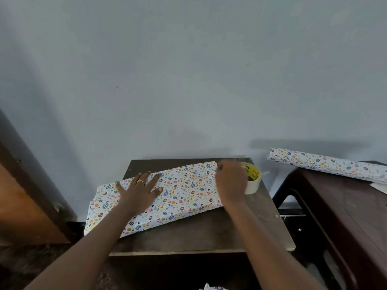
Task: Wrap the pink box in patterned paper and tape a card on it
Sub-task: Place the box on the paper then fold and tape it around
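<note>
1. Lying aslant on the small dark table, the patterned paper is folded over a long flat shape. That shape is presumably the pink box, though no pink shows.
2. The left hand presses flat on the paper, fingers spread and straight, with a ring on one finger.
3. The right hand sits at the parcel's right end with its fingers curled. Whether it pinches paper, tape or nothing, I cannot tell.
4. A tape roll stands just behind that hand. Its yellow core carries black lettering too small to read.
5. Judged step: fastening the wrap. The next move likely calls for pulling out a strip of tape while the left hand keeps the fold taut.
6. A spare roll of paper in the same print lies on the neighbouring table.
</note>
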